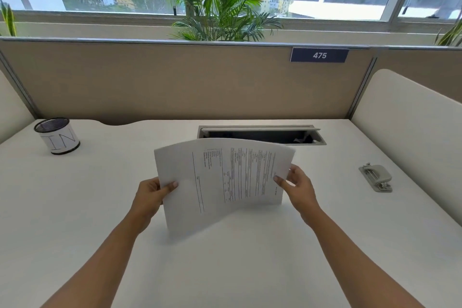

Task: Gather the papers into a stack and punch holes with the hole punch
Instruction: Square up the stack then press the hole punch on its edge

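A stack of white printed papers (pixel 220 182) stands on edge on the white desk (pixel 225 270), bowed in the middle, its lower edge touching the desktop. My left hand (pixel 150 197) grips the stack's left side, thumb on the front sheet. My right hand (pixel 297 187) pinches the right side. A grey hole punch (pixel 376 177) lies on the desk well to the right of my right hand, apart from the papers.
A black mesh pen cup (pixel 57 136) with a white label stands at the far left. An open cable hatch (pixel 260 134) sits in the desk behind the papers. Beige partitions (pixel 175 82) wall the desk at the back and sides.
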`<action>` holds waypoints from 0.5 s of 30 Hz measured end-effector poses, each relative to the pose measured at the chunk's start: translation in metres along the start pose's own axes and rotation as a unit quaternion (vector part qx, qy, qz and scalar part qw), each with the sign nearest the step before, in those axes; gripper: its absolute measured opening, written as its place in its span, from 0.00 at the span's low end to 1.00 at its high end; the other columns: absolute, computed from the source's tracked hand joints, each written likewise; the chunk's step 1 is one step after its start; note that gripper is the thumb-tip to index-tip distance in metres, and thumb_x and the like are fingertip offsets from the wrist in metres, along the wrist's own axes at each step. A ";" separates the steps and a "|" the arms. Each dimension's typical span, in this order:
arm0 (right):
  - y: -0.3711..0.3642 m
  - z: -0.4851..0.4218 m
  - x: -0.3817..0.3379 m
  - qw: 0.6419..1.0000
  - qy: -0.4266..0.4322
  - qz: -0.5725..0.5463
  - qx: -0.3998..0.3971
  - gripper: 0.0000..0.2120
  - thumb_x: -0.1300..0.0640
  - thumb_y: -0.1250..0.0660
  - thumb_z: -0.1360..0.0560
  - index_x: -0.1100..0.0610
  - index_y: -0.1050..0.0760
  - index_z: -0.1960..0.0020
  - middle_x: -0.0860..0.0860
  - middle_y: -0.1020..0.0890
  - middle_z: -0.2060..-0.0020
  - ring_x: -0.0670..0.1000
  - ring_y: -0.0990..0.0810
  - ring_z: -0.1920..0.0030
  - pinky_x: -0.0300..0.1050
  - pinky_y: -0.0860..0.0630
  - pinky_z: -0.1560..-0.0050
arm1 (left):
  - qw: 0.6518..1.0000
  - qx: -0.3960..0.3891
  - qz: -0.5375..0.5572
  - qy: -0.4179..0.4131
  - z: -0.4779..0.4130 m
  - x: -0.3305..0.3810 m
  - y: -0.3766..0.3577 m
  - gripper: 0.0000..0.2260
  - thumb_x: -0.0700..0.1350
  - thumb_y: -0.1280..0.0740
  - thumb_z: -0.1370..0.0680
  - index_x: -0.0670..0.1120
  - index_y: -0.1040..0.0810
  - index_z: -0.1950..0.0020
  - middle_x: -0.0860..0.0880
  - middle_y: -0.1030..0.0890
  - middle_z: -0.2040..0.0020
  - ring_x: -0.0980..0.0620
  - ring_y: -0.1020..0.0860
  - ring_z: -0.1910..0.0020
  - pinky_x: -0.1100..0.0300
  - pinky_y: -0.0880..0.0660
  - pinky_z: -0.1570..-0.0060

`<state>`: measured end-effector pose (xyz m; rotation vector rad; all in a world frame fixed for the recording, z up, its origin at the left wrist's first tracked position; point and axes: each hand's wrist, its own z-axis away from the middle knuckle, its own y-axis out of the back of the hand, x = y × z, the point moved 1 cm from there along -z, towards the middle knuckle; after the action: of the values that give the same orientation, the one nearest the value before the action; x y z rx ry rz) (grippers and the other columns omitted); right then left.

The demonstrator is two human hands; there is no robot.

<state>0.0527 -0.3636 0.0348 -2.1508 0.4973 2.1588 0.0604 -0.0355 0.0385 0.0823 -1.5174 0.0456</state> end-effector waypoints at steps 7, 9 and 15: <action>-0.003 0.005 0.017 0.995 -0.061 0.040 0.073 0.20 0.56 0.31 0.27 0.57 0.30 0.37 0.52 0.25 0.40 0.52 0.25 0.45 0.43 0.31 0.47 | 0.999 0.023 0.043 0.008 0.006 -0.006 -0.006 0.05 0.35 0.35 0.25 0.42 0.20 0.56 0.54 0.16 0.68 0.58 0.18 0.69 0.67 0.22 0.68; -0.008 0.009 0.023 0.994 -0.086 0.049 0.039 0.16 0.55 0.31 0.27 0.59 0.27 0.41 0.54 0.21 0.45 0.52 0.24 0.51 0.44 0.28 0.49 | 0.997 0.039 0.071 0.015 0.009 -0.011 -0.010 0.05 0.34 0.35 0.25 0.42 0.21 0.56 0.54 0.16 0.68 0.58 0.18 0.69 0.66 0.22 0.68; -0.037 0.029 0.034 0.983 -0.179 0.002 -0.049 0.19 0.51 0.33 0.26 0.61 0.27 0.40 0.54 0.20 0.49 0.52 0.20 0.51 0.45 0.23 0.48 | 0.980 0.098 0.165 0.043 0.020 -0.020 -0.031 0.06 0.34 0.36 0.24 0.43 0.22 0.56 0.56 0.17 0.69 0.60 0.19 0.69 0.68 0.22 0.69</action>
<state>0.0332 -0.3272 -0.0058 -1.7373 0.3751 2.5426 0.0415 -0.0680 0.0184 -0.0151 -1.4235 0.4604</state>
